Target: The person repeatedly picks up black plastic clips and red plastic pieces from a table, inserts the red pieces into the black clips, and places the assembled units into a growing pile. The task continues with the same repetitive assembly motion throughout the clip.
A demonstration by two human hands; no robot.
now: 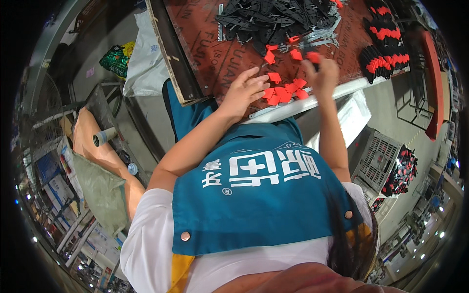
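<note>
My left hand (243,94) hovers over the near edge of the tabletop, its fingers apart and nothing in them. It is just left of a cluster of small flat red plastic pieces (274,95). My right hand (323,77), a little blurred, is closed on a black plastic part with a red end (313,57). Its fingers hide some of that part. A few more red pieces (269,56) lie loose between the hands and a big heap of black plastic parts (273,22). Thin grey metal strips (320,36) lie at the heap's right side.
Rows of black parts with red ends (386,62) are stacked on the table's right side. The brown printed tabletop (215,68) has a raised wooden rim (168,53) at left. Right of me, a grey plastic crate (378,158) stands beside a pile of red-and-black parts (403,171).
</note>
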